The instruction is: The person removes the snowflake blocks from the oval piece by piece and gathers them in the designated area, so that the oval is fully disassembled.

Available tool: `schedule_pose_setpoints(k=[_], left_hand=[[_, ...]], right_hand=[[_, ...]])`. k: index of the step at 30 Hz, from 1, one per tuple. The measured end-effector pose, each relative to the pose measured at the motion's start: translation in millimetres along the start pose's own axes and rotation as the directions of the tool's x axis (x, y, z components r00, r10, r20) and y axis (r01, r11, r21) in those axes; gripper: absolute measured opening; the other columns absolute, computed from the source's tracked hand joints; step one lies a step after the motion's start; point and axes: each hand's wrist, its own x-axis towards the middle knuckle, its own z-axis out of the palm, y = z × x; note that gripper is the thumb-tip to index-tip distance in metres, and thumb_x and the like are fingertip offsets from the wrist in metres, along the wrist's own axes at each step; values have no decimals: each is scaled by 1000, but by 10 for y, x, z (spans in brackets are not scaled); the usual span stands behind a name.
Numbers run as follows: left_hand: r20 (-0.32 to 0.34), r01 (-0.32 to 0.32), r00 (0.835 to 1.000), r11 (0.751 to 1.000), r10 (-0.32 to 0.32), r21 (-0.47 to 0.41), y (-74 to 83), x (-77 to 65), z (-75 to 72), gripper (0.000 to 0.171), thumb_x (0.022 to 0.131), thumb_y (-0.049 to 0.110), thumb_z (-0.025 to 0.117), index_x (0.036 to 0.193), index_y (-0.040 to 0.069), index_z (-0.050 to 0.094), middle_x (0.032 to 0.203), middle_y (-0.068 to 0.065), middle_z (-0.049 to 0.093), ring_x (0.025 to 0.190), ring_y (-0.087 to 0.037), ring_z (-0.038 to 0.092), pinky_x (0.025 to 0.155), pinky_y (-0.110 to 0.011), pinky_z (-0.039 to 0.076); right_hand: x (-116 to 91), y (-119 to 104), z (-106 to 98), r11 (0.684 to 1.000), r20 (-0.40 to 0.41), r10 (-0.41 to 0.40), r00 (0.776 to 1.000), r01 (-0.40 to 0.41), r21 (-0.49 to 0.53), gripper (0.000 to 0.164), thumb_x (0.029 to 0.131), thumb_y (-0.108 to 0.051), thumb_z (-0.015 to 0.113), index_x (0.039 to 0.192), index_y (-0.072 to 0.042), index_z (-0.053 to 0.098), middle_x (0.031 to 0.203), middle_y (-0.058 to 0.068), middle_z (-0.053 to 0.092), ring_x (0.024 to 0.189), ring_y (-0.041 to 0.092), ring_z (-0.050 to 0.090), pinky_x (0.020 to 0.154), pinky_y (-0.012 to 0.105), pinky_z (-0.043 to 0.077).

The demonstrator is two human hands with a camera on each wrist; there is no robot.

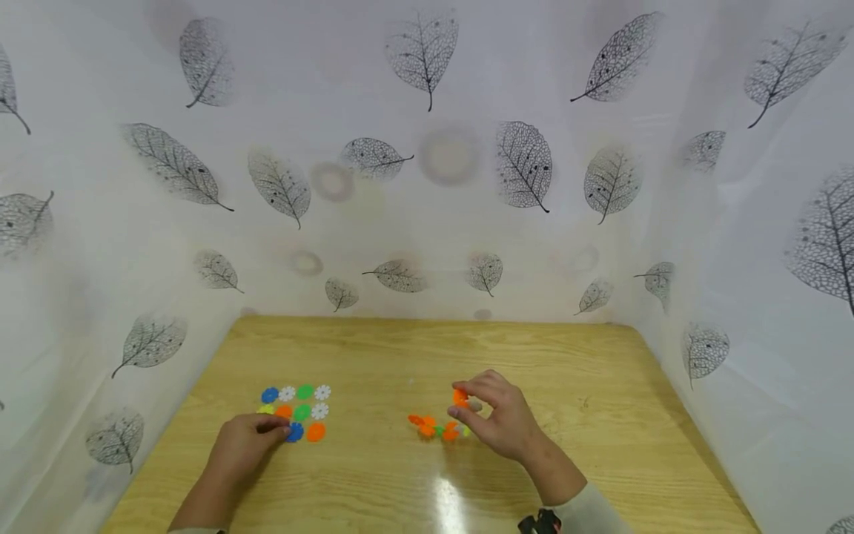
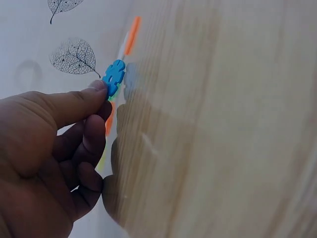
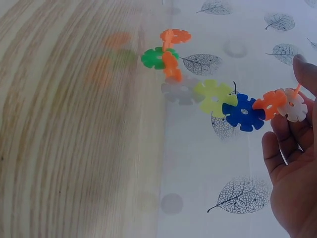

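At the left, my left hand [image 1: 242, 446] pinches a blue snowflake disc [image 2: 115, 75] between thumb and index finger. In the left wrist view the disc stands tilted at the tabletop. My right hand [image 1: 502, 421] holds the end of a chain of interlocked snowflake discs, gripping near an orange disc [image 1: 460, 397] and a white disc [image 3: 295, 106]. Along the chain come a dark blue disc [image 3: 243, 113], a yellow disc [image 3: 214, 96], a translucent whitish disc and a green disc [image 3: 152, 58]. More orange discs sit at its far end.
Rows of loose discs lie around the left hand, among them a white disc [image 1: 322, 392], a green disc [image 1: 302, 411] and an orange disc [image 1: 316, 432]. The wooden table [image 1: 373, 489] is bounded behind and at the sides by a leaf-printed white curtain [image 1: 440, 230].
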Motion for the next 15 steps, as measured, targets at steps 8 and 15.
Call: schedule_pose_setpoints(k=[8,15], left_hand=[[-5,-36,999,997,36,68,-30,57,-5,26,95,33,77,105,10,79,103,-4,76,100,-28,70,91,-53,53],[-38,-29,999,996,32,84,-24,57,-12,35,94,36,78,108,4,77,99,-3,75,94,-24,69,86,-50,55]], right_hand=[[2,-13,5,1000,-2,-5,1000,5,3,30,88,-17,85,115,-9,77,104,-1,76,95,16,66,75,37,58],[7,-26,-3,1000,-2,3,1000,-3,16,30,88,-15,85,116,-10,77,105,-2,76,95,16,66,74,42,58]])
